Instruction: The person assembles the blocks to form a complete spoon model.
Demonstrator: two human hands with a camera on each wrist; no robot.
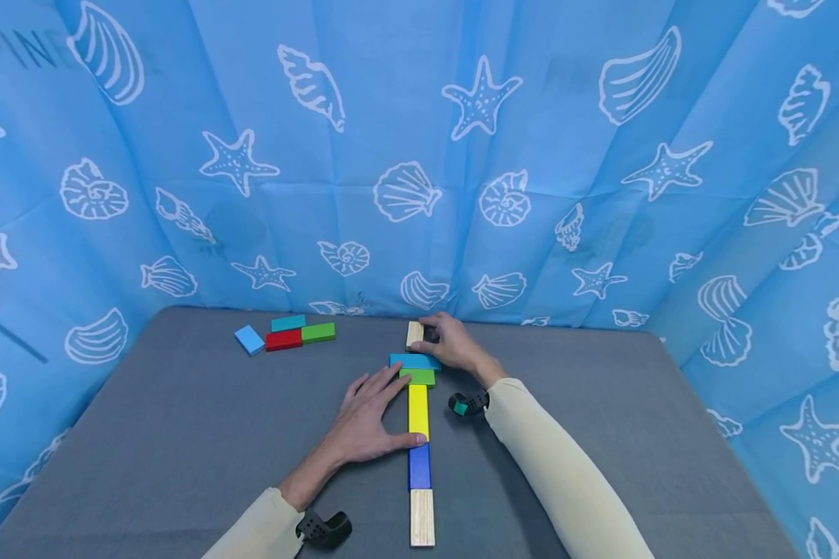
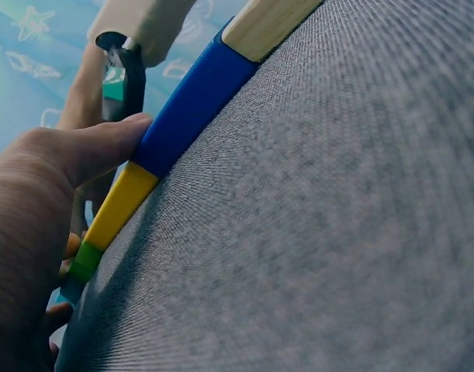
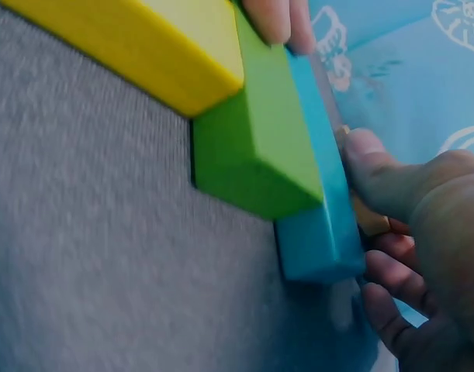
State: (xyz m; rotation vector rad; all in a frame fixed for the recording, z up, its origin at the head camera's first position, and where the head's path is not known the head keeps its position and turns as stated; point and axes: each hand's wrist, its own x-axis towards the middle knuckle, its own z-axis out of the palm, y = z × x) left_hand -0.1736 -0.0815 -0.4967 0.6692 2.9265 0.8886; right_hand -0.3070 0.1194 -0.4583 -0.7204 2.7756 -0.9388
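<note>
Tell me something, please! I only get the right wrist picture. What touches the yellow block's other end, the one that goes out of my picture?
Observer: A dark blue block sits end to end with the yellow block there.
Operator: Cool! Does the line stop at that one?
Observer: No, one more follows: a plain wooden block, at the end nearest the person.
Operator: Are there any blocks that aren't in the line?
Observer: Yes, a group of four lies at the far left of the table: a red block, a loose green block, a teal block and a light blue block.
</note>
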